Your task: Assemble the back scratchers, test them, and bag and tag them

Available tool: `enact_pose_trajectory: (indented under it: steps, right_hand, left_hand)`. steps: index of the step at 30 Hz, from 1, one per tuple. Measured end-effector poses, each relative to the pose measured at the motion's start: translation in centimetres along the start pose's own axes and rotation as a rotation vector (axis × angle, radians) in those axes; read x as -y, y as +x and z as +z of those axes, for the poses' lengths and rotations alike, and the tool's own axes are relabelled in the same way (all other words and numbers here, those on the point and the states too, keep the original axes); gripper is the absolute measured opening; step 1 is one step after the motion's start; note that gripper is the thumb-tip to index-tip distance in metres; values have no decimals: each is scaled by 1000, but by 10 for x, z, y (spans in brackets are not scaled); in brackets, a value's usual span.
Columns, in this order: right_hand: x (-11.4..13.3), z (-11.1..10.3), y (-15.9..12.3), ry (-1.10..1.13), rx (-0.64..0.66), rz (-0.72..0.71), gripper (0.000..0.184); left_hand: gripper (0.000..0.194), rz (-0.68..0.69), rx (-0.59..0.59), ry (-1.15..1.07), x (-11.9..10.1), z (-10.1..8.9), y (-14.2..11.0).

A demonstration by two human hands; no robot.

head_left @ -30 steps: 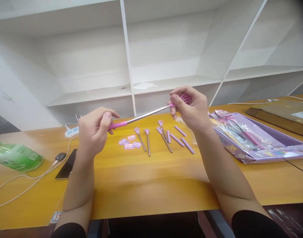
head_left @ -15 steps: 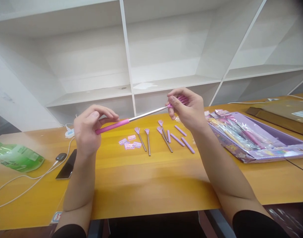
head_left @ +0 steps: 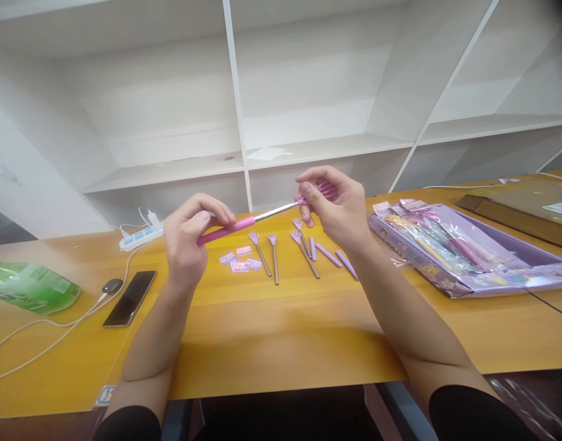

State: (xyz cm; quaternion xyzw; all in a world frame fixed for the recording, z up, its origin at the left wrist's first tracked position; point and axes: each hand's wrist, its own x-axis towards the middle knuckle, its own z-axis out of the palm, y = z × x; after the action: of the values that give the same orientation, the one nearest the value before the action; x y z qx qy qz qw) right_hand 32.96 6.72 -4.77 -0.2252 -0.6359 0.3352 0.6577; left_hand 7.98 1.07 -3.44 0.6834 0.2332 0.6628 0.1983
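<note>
A telescopic back scratcher (head_left: 274, 212) with a pink grip and silver rod is held tilted above the table between both hands. My left hand (head_left: 191, 236) is closed round the pink grip. At the clawed head, my right hand (head_left: 338, 205) pinches the neck and partly hides the claw. Below lie several small purple-headed scratcher rods (head_left: 275, 260) without grips. Loose purple grip tubes (head_left: 328, 255) lie to their right, one partly behind my right forearm. Several small printed cards (head_left: 240, 262) lie left of the rods.
On the right stands a purple display box (head_left: 505, 239) of bagged scratchers, with a cardboard box (head_left: 529, 205) behind. At left are a phone (head_left: 130, 298), a green pouch (head_left: 33, 285), a power strip (head_left: 141, 237) and a white cable (head_left: 46, 321). White shelving (head_left: 327, 147) rises behind the table.
My hands have come closer together, and the exposed silver rod between them is shorter. My left hand has moved right; my right hand has shifted slightly left.
</note>
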Motion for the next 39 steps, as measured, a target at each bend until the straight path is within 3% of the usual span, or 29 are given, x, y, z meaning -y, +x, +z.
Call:
enact_pose_trajectory:
  steps: [7, 13, 24, 29, 32, 34, 39]
  right_hand:
    - [1, 12, -10, 41, 25, 14, 32]
    - [5, 22, -16, 79, 60, 53, 35]
    - [-11, 24, -15, 47, 71, -78, 27]
    - [-10, 13, -12, -3, 106, -135, 35]
    - [-6, 1, -8, -22, 137, -195, 48]
    - [-4, -4, -6, -14, 161, -237, 51]
    - [-6, -5, -3, -57, 281, -341, 19]
  left_hand:
    - [21, 2, -46, 17, 2, 7, -4]
    - [25, -42, -46, 79, 2, 10, -5]
    - [18, 22, -49, -37, 0, 17, -7]
    - [22, 59, -35, -132, 0, 17, -7]
    - [19, 15, 60, -119, 2, 12, -7]
    - [21, -27, 164, 12, 1, 7, -6]
    - [31, -33, 549, 654, -6, -10, -1]
